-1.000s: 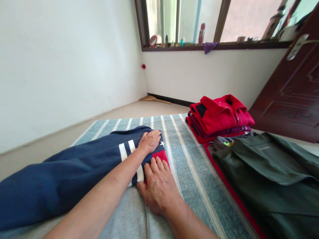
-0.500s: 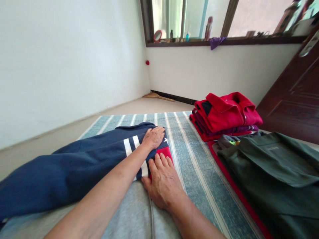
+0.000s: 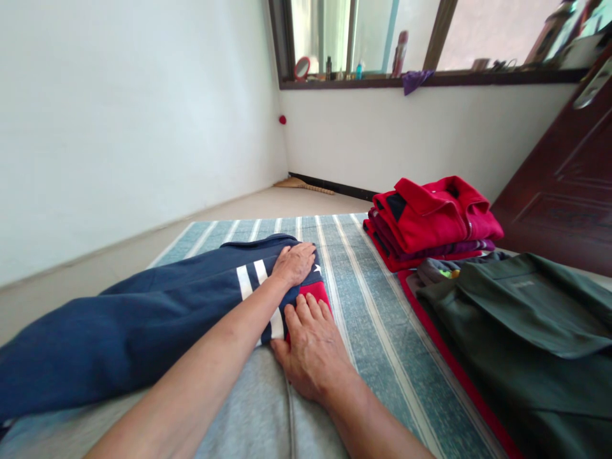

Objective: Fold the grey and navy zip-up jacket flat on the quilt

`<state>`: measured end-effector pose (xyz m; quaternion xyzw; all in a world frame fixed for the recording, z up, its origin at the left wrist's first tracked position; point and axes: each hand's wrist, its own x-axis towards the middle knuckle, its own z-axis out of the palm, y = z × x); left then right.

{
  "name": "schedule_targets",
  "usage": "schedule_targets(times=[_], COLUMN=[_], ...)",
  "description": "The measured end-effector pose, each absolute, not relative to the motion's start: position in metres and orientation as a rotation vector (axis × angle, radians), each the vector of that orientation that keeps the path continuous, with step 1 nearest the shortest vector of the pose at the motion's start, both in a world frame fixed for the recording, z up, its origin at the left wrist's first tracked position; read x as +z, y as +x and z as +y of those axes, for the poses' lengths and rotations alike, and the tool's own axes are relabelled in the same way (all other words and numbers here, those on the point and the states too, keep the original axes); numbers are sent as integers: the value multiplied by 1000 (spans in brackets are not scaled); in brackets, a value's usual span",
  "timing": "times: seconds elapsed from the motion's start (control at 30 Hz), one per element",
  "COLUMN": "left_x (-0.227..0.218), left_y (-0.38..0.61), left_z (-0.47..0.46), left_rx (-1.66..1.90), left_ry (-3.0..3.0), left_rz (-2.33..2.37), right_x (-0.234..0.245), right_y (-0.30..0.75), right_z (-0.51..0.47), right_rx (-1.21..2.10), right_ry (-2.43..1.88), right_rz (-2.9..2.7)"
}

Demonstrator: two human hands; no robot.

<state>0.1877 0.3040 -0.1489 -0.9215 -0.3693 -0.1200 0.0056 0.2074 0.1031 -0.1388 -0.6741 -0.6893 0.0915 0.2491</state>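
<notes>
A navy garment with white stripes [image 3: 157, 312] lies folded lengthwise across the bed or table in front of me. Its right end carries a red patch and a white star. My left hand [image 3: 296, 262] rests flat on that end, fingers pointing right and away. Nearer to me, my right hand [image 3: 315, 347] lies with fingers spread over the red part and its thumb by the white stripe. Both palms face down, and neither hand grips anything visible. Grey fabric [image 3: 248, 408] extends below the navy cloth, under my forearms; whether it belongs to the same garment I cannot tell.
Striped blue-green cloth [image 3: 377, 306] covers the surface. At the right, red and purple clothes [image 3: 435, 220] form a folded pile, with a dark green garment [image 3: 521, 325] nearer me. A white wall [image 3: 134, 115] stands left, a brown door [image 3: 564, 172] right. Small items line the windowsill [image 3: 459, 78].
</notes>
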Motion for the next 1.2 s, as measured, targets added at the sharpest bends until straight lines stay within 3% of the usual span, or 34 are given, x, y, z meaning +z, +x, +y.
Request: schedule_targets(times=[0.9,1.2], left_x=[-147,-115], left_y=[189,170], left_z=[303,280], left_rx=[-326,-263], left_ry=[-2906,-2934], left_rz=[-1171,-1059], right_x=[-139,-142], right_y=[207,204], right_z=[103,103], right_rx=[249,282], right_ry=[-1833,-1834], right_rz=[-1871,-1845])
